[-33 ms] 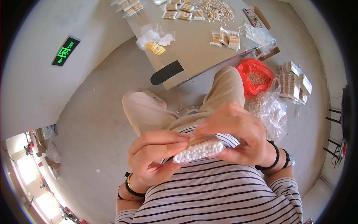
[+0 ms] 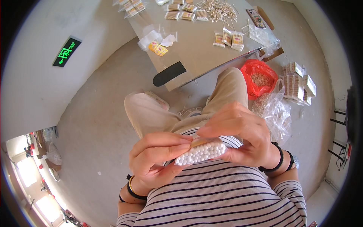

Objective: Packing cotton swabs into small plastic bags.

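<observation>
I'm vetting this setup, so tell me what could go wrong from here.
1. The pack of cotton swabs is held in midair by the left hand and right hand; a slip could drop it.
2. Squeezing its thin clear film might crease the wrapper or shift the swabs.
3. The open red bag sits near the right knee; a bump might spill its contents.

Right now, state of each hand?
Left hand: closed, holding the clear pack of cotton swabs.
Right hand: partly curled at the pack's right end; can't tell if it's gripping.
</observation>
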`<state>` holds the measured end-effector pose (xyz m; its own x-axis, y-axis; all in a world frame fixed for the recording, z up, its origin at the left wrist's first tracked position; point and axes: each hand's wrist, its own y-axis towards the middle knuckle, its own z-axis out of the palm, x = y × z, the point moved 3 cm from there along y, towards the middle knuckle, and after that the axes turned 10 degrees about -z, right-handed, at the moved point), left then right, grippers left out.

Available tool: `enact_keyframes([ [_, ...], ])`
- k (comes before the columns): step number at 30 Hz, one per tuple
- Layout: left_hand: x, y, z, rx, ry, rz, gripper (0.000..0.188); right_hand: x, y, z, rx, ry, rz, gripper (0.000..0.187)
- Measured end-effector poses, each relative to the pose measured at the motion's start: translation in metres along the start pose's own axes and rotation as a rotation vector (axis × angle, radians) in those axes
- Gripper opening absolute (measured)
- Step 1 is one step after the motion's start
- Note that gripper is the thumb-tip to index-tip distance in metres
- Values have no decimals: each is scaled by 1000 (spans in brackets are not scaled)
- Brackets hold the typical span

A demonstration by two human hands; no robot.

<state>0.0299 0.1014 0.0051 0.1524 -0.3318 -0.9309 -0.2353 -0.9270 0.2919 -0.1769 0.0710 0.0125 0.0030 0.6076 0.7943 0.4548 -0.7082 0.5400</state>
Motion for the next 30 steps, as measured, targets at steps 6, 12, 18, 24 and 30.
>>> enact_keyframes([
  [6, -7, 4, 2, -38, 47, -19, 31, -2, -2, 0, 36, -52, -110, 19],
  [12, -8, 8, -1, 4, 161, 73, 33, -1, -4, 0, 59, -62, -100, 22],
  [18, -6, 13, -1, 41, 111, 100, 28, -3, -4, 1, 52, -59, -131, 20],
  [24, -2, 18, -2, 148, 63, 93, 27, -6, -7, -2, 90, 9, -107, 19],
  [30, -2, 14, 2, 42, 127, 124, 34, -6, -8, -2, 53, -41, -162, 20],
])
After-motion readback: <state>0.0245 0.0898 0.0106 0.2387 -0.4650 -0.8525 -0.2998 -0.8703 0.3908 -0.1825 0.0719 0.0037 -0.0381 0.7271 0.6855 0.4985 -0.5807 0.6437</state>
